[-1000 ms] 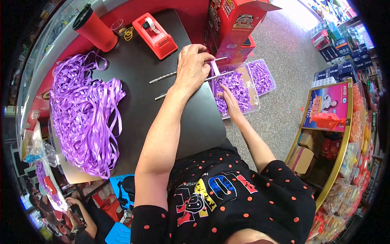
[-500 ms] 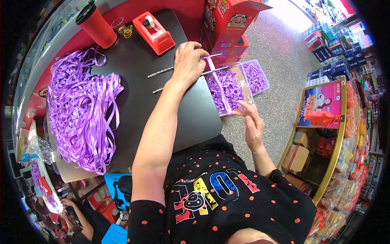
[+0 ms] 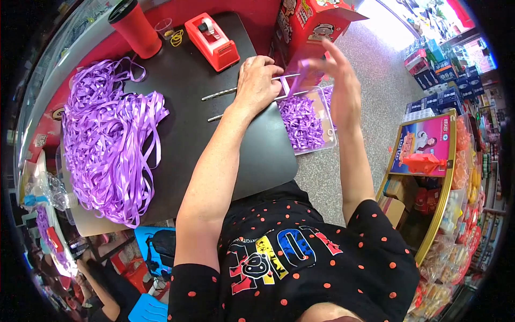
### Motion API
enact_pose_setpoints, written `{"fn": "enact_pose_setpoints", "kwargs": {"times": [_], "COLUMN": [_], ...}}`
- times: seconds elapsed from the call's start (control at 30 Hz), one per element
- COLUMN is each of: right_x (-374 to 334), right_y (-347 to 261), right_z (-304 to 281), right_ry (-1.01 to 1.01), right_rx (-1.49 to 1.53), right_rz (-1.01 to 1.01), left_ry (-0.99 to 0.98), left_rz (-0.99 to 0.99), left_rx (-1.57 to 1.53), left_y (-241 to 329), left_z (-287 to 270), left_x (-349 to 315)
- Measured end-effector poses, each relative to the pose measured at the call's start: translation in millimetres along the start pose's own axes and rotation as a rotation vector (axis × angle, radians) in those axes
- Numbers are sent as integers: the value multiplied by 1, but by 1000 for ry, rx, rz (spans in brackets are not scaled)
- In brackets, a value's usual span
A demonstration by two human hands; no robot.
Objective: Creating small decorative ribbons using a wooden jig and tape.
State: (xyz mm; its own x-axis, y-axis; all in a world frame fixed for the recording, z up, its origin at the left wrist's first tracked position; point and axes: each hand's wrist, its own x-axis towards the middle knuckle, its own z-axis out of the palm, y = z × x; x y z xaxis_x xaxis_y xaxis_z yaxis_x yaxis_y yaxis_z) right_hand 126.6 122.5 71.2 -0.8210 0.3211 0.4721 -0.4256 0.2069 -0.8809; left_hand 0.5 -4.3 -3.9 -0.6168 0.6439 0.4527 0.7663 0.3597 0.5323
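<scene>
At the table's right edge, my left hand [image 3: 258, 81] is closed over two thin metal rods [image 3: 219, 94], one with a spiral end. Their tips stick out past the edge, and a purple ribbon [image 3: 287, 87] is looped round them. My right hand [image 3: 343, 88], blurred by motion, is raised to the right of the tips, pinching the ribbon's free length. A large heap of loose purple ribbon [image 3: 115, 145] lies on the table's left side. Below the rod tips stands a clear plastic box [image 3: 333, 140] full of short purple ribbon pieces [image 3: 303, 123].
On the dark table [image 3: 214, 161] stand a red tape dispenser [image 3: 217, 45], a red tumbler [image 3: 137, 32] and a small clear cup [image 3: 163, 24] by yellow rubber bands [image 3: 176, 37]. A red carton [image 3: 308, 27] rises beyond my hands. A gold-edged display case [image 3: 424, 142] stands right.
My right hand has swung up and away from me, carrying the ribbon from below the rods to beyond their tips. My left hand stays on the rods.
</scene>
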Motion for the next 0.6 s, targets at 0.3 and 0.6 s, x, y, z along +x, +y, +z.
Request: {"fn": "enact_pose_setpoints", "kwargs": {"times": [0.3,0.6], "right_x": [65,3], "right_y": [125,160], "right_z": [-8,-13], "right_ry": [-186,-173], "right_rx": [-42,-22], "right_rz": [208,435], "left_ry": [348,386], "left_rz": [-237,-218], "left_rx": [-417,-421], "left_y": [1,-2], "left_z": [-3,-4], "left_x": [10,11]}}
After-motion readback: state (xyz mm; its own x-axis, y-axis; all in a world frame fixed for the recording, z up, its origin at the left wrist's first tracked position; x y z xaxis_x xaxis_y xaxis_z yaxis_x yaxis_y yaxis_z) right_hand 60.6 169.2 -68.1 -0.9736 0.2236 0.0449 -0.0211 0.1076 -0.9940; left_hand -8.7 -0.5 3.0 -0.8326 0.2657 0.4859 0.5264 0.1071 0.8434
